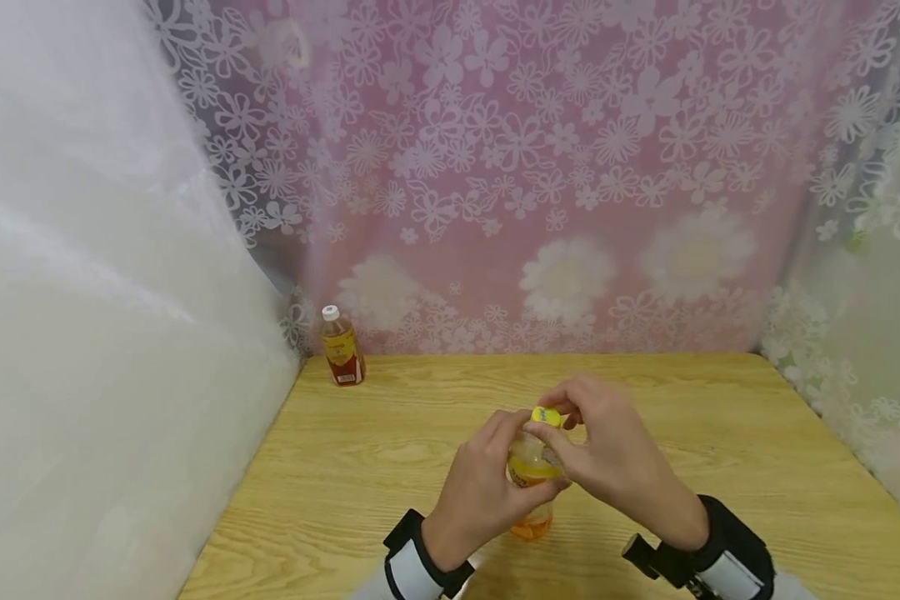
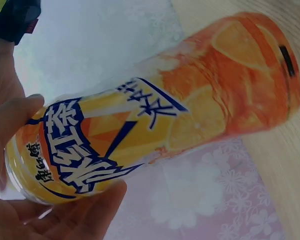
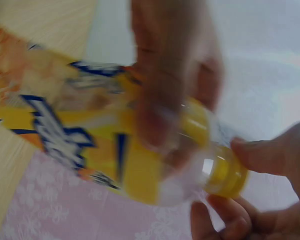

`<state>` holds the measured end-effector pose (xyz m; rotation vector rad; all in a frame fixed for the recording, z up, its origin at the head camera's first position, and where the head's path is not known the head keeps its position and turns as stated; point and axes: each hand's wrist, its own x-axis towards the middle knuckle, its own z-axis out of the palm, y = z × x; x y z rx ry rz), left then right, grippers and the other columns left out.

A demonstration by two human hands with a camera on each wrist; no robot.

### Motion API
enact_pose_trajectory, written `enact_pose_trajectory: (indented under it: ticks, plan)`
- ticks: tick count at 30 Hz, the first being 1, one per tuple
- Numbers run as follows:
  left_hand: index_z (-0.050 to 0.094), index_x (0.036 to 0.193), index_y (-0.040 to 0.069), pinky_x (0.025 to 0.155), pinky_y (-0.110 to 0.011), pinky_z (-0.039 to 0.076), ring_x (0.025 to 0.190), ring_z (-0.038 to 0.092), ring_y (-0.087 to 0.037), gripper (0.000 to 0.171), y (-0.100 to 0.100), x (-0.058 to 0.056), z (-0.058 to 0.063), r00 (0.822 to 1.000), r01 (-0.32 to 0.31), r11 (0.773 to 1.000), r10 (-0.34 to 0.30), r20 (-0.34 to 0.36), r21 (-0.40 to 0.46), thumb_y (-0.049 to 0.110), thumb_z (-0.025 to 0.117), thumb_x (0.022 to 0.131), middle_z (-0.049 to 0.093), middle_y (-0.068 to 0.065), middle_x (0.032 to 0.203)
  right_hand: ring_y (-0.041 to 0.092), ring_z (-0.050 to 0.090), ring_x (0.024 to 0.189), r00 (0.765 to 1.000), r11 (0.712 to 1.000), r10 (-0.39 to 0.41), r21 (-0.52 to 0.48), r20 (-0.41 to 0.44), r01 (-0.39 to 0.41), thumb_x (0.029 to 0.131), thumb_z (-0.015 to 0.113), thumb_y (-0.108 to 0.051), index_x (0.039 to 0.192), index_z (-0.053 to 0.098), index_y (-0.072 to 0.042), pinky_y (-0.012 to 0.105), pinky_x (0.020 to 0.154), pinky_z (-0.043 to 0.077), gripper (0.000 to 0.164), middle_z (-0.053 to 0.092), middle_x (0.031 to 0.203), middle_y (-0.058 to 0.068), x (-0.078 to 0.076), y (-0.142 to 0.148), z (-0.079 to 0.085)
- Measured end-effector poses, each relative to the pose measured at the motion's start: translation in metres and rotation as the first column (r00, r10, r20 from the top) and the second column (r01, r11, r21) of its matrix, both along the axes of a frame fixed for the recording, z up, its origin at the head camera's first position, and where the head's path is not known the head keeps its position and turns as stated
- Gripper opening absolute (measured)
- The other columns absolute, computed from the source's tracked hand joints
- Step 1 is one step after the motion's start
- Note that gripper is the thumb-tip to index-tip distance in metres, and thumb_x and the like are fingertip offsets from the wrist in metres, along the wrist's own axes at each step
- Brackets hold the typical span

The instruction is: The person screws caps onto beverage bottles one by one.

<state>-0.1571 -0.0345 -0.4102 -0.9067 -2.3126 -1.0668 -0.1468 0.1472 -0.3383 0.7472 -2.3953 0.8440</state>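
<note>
A clear plastic bottle of iced tea (image 2: pixel 155 110), with a yellow and orange label of blue-edged characters and lemon slices, stands roughly upright in front of me. My left hand (image 1: pixel 483 483) grips it round the upper body, thumb on one side and fingers on the other. With thumb and fingertips, my right hand (image 1: pixel 615 450) pinches the yellow cap (image 1: pixel 546 416), which sits at the neck. In the right wrist view the cap (image 3: pixel 227 172) shows between the right thumb and fingers. Whether the bottle's base touches the table cannot be told.
A second bottle (image 1: pixel 342 350), with a white cap and a red and yellow label, stands at the table's back left corner. The wooden table (image 1: pixel 390 433) is bounded by a pink floral curtain (image 1: pixel 495 167) behind and pale sheeting (image 1: pixel 105 333) at the left.
</note>
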Motion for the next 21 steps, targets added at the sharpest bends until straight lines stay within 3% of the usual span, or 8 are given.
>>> enact_pose_trajectory:
  ticks: [2,4,7,9,11,13,16,21]
  plan:
    - [0.055,0.136,0.017,0.068,-0.008,0.050,0.087,0.062,-0.002,0.065,0.000,0.001,0.000,1.000,-0.011,1.000,0.011,-0.002,0.002,0.051,0.078,0.086,0.062,0.003,0.118,0.009,0.059,0.080,0.999,0.999,-0.046,-0.006,-0.006,0.046,0.085,0.085,-0.021,0.101,0.068,-0.014,0.029,0.069,0.056,0.024,0.064,0.095,-0.003,0.003,-0.004,-0.002]
    - [0.054,0.137,0.019,0.071,-0.009,0.052,0.092,0.063,-0.002,0.065,-0.001,0.000,0.001,0.999,0.040,0.999,-0.040,0.028,0.014,0.050,0.080,0.086,0.061,0.004,0.120,0.008,0.059,0.081,0.999,0.999,-0.033,-0.006,0.029,0.033,0.086,0.084,-0.025,0.103,0.068,-0.016,0.029,0.070,0.055,0.025,0.064,0.096,-0.005,0.003,-0.001,-0.001]
    - [0.052,0.139,0.026,0.076,-0.010,0.053,0.100,0.063,-0.002,0.066,-0.006,-0.004,0.005,0.980,0.170,0.985,-0.173,0.102,0.038,0.045,0.082,0.085,0.061,0.006,0.118,0.007,0.061,0.088,0.985,0.989,0.145,-0.023,0.096,-0.143,0.089,0.081,-0.019,0.112,0.070,-0.020,0.027,0.074,0.055,0.026,0.067,0.107,-0.007,-0.002,0.014,0.007]
    - [0.049,0.143,0.030,0.078,-0.012,0.054,0.105,0.063,-0.002,0.069,-0.010,-0.006,0.008,0.958,0.245,0.968,-0.249,0.144,0.046,0.041,0.084,0.084,0.060,0.008,0.118,0.006,0.061,0.093,0.948,0.957,0.291,-0.044,0.126,-0.288,0.091,0.077,-0.010,0.120,0.071,-0.021,0.026,0.076,0.054,0.031,0.068,0.113,-0.008,-0.007,0.024,0.013]
    - [0.046,0.144,0.033,0.078,-0.012,0.054,0.107,0.062,-0.002,0.073,-0.013,-0.009,0.011,0.944,0.282,0.959,-0.285,0.165,0.042,0.039,0.085,0.083,0.060,0.009,0.119,0.007,0.060,0.095,0.902,0.910,0.414,-0.052,0.122,-0.411,0.091,0.073,-0.002,0.127,0.070,-0.019,0.026,0.075,0.052,0.040,0.068,0.116,-0.008,-0.011,0.032,0.015]
    - [0.044,0.148,0.033,0.078,-0.013,0.055,0.109,0.062,-0.002,0.078,-0.014,-0.009,0.011,0.939,0.298,0.954,-0.300,0.170,0.037,0.038,0.086,0.083,0.060,0.010,0.123,0.007,0.057,0.093,0.880,0.887,0.462,-0.037,0.107,-0.461,0.091,0.072,-0.001,0.129,0.070,-0.019,0.026,0.073,0.049,0.041,0.067,0.110,-0.012,-0.014,0.034,0.014]
    - [0.047,0.146,0.032,0.076,-0.014,0.055,0.107,0.062,-0.001,0.074,-0.013,-0.008,0.010,0.934,0.309,0.950,-0.312,0.174,0.048,0.038,0.086,0.083,0.062,0.010,0.121,0.005,0.053,0.087,0.896,0.898,0.440,-0.001,0.057,-0.440,0.090,0.075,-0.003,0.125,0.071,-0.021,0.026,0.073,0.045,0.040,0.063,0.100,-0.016,-0.016,0.033,0.011]
    - [0.050,0.142,0.030,0.076,-0.013,0.055,0.103,0.063,0.001,0.068,-0.010,-0.004,0.007,0.941,0.281,0.957,-0.289,0.176,0.068,0.039,0.085,0.083,0.062,0.010,0.118,0.001,0.051,0.081,0.944,0.943,0.330,0.033,0.005,-0.330,0.087,0.078,-0.005,0.115,0.071,-0.024,0.024,0.071,0.045,0.035,0.061,0.096,-0.018,-0.012,0.027,0.004]
